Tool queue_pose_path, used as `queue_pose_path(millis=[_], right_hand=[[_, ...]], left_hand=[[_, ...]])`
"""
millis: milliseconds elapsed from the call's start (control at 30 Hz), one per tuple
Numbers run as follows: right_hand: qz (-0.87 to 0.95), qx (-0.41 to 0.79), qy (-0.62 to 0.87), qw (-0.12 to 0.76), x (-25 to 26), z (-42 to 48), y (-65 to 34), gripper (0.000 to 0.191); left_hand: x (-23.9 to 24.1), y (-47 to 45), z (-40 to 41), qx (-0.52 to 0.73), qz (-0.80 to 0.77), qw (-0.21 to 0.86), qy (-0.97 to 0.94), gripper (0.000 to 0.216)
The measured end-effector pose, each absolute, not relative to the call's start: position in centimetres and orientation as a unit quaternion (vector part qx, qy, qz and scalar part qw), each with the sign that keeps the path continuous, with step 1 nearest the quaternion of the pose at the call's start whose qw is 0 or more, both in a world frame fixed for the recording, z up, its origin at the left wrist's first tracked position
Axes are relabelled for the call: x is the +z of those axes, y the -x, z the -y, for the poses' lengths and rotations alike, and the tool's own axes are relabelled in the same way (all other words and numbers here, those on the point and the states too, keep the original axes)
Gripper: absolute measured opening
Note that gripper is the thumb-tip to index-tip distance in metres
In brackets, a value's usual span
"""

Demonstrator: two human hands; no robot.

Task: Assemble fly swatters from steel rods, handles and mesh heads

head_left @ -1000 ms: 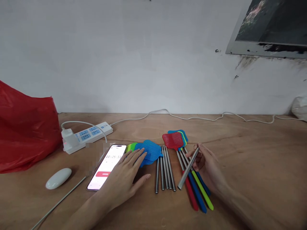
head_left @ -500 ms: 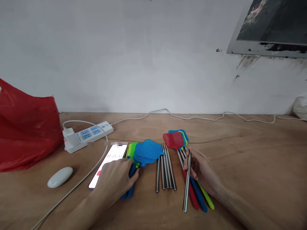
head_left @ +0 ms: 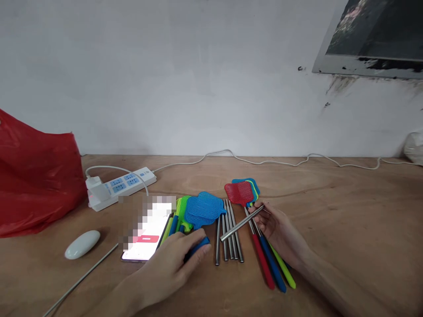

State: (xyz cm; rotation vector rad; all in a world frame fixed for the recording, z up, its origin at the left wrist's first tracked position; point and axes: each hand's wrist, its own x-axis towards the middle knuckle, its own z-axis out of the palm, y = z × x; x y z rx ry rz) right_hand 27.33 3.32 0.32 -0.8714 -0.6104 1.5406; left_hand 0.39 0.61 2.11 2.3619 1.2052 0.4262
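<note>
My left hand (head_left: 175, 266) is closed around a blue fly swatter handle (head_left: 202, 243), whose end points toward the right. Between the fingertips of my right hand (head_left: 280, 231) is a bare metal rod (head_left: 239, 225), slanted with its lower end to the left. That end hangs over several loose metal rods (head_left: 231, 244) lying side by side. Blue swatter heads (head_left: 205, 209) overlap green ones (head_left: 185, 211) to the left of the rods. Under my right hand lie swatters with rods and handles joined, among them a red one (head_left: 263, 259), a blue one and a yellow-green one.
A phone (head_left: 145, 253), partly pixelated, lies left of the swatter heads beside more loose handles (head_left: 173, 225). Farther left are a white mouse (head_left: 82, 244), a power strip (head_left: 135, 181) and a red bag (head_left: 39, 185). A white cable (head_left: 264, 163) runs along the wall.
My left hand has moved right from the pile of handles, taking a blue handle. My right hand has swung the metal rod from nearly upright in view to slanting left.
</note>
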Motion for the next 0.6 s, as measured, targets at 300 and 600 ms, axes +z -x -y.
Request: queue_pose_path(millis=[300,600], right_hand=[[0.324,0.69,0.343,0.549,0.82,-2.66,-26.91,0.025],[0.326,0.664,0.362,0.567,1.06,-2.7,-26.9,0.027]], left_hand=[[1.37,-1.24,-0.28,0.169,-0.44,0.297,-0.83,0.037],[1.63,-1.24,-0.12,0.189,-0.437,0.302,-0.826,0.037]])
